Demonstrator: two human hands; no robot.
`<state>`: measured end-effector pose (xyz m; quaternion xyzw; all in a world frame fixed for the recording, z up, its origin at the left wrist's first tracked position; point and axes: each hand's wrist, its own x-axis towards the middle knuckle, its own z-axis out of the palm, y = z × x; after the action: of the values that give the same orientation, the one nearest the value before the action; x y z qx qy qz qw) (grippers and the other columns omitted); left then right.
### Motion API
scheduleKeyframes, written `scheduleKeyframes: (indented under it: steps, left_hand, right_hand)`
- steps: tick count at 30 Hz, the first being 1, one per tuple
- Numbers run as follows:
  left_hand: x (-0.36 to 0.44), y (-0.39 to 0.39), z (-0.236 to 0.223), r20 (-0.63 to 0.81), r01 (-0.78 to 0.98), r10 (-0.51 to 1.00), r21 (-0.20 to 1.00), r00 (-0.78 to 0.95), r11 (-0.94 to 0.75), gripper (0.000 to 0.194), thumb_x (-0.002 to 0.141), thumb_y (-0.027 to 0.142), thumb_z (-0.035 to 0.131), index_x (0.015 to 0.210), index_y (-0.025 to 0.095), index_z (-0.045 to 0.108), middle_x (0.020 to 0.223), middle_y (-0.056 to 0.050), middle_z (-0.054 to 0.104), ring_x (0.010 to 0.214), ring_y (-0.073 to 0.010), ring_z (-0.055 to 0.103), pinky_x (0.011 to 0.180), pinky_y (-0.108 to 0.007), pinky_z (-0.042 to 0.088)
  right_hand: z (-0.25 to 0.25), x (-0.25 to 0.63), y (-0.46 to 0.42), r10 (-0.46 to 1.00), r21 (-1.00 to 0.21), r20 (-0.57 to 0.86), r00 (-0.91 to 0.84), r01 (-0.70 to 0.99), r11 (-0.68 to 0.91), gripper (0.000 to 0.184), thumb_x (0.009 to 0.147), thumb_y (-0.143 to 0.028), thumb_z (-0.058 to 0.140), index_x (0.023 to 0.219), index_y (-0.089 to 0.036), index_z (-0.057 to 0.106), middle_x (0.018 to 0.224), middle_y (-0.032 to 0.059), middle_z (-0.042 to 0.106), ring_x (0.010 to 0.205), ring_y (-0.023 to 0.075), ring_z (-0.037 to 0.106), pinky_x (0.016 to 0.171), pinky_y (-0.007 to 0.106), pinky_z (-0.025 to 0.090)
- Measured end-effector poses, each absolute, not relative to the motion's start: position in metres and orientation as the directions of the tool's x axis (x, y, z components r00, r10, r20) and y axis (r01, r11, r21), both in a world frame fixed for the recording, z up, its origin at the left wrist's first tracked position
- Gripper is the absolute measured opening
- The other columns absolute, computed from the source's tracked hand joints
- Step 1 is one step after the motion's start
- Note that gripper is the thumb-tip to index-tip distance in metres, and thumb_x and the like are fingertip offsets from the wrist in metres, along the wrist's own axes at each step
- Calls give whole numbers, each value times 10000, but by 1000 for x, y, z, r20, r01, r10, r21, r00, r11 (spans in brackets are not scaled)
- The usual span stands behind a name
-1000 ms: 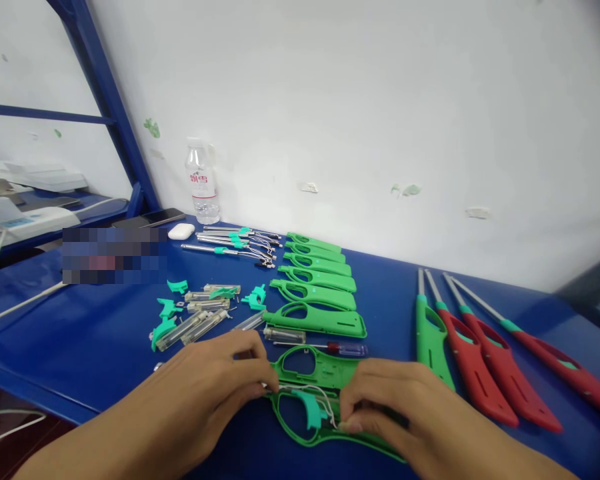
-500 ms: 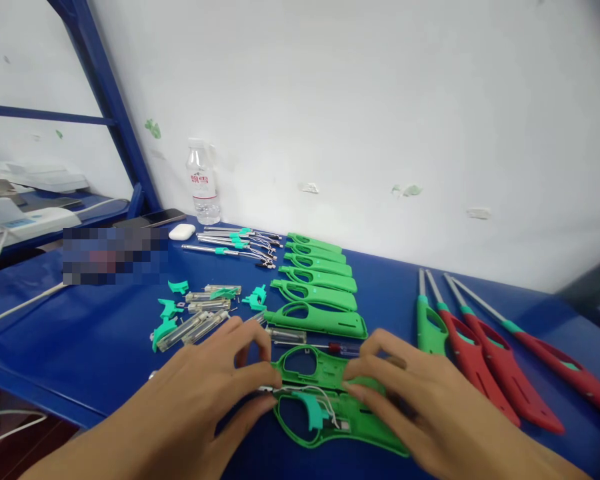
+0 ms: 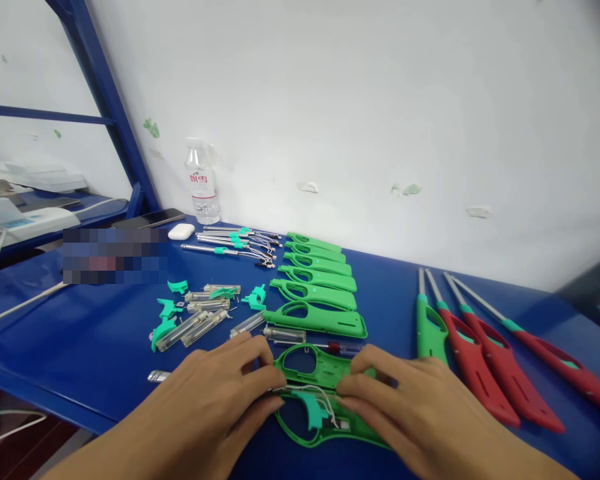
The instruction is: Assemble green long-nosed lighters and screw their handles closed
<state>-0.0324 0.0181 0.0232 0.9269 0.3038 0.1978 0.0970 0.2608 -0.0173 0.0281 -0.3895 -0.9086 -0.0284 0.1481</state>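
Observation:
Two green lighter shell halves lie open side by side on the blue table, the far half (image 3: 325, 367) behind the near half (image 3: 320, 440). In the near half sit a teal trigger (image 3: 309, 410) and thin white wires (image 3: 325, 400). My left hand (image 3: 225, 393) is closed in a pinch at the shells' narrow end, on a metal lighter tube (image 3: 159, 377); its silver tip shows left of the hand and the middle is hidden. My right hand (image 3: 395, 400) is closed on the wide end of the near half, thumb and fingertips near the wires.
Behind my hands are a screwdriver (image 3: 340, 348), several green shells (image 3: 320, 320), clear fuel tanks (image 3: 205, 328), teal triggers (image 3: 164, 330) and wired metal tubes (image 3: 225, 251). Assembled lighters (image 3: 480, 360) lie at the right. A water bottle (image 3: 203, 187) stands against the wall.
My right hand has shifted slightly left along the shell. My left hand has moved slightly right and down, and the metal tube's tip shows more. The shells stay in place.

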Motion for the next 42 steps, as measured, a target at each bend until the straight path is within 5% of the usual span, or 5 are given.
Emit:
scheduleKeyframes:
  steps: [8,15,19,29,42]
  left_hand:
    - [-26,13,19,405,540,557,168,726,-825,392,1194,297,290,1001,263,629,1041,-32,694,821,-210,702,555,-313,447]
    - [-24,13,15,402,556,560,139,725,-819,319,1183,254,337,1059,263,631,1071,-25,700,900,-191,719,647,-272,510]
    - [-23,14,12,393,553,563,150,728,-820,294,1169,212,341,1058,269,608,1056,-6,710,885,-192,717,646,-285,505]
    - [-19,11,20,470,558,559,159,683,-815,262,1174,239,315,1082,288,555,970,17,692,801,-192,719,543,-325,449]
    - [-19,10,17,450,563,574,173,684,-808,275,1175,248,315,1080,284,571,989,11,700,816,-189,716,568,-307,456]
  right_hand:
    - [26,259,-20,616,12,454,-644,695,719,395,1212,-320,320,1052,-251,674,904,-43,736,711,89,749,556,255,460]
    - [27,252,-23,633,-167,543,-552,668,725,322,1204,-347,400,1075,-259,682,949,-61,762,800,57,761,577,218,477]
    - [25,251,-23,675,-246,529,-515,668,702,277,1190,-356,449,1089,-271,693,963,-62,757,775,62,758,566,232,474]
    - [17,248,-26,740,-159,394,-545,753,639,418,1168,-566,375,1208,-320,710,1037,-49,771,783,135,794,601,286,566]
    - [14,246,-24,699,-140,453,-553,730,668,438,1182,-530,341,1213,-315,722,1027,-51,777,722,115,784,550,274,554]
